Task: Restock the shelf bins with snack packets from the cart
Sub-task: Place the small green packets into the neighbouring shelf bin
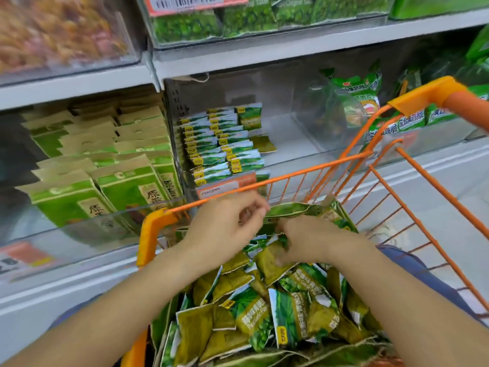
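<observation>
An orange wire cart stands against the shelf, and an open box in it holds several small green snack packets. My left hand hovers over the far end of the pile with curled fingers; what they hold is hidden. My right hand reaches down into the packets, its fingers curled around one of the green packets. Behind the cart, a clear shelf bin holds rows of the same packets stacked on its left side.
Tall green-and-brown boxes fill the bin on the left. Larger green bags sit in the bin on the right, behind the cart's orange handle. Upper shelf bins hold green packs and reddish snacks.
</observation>
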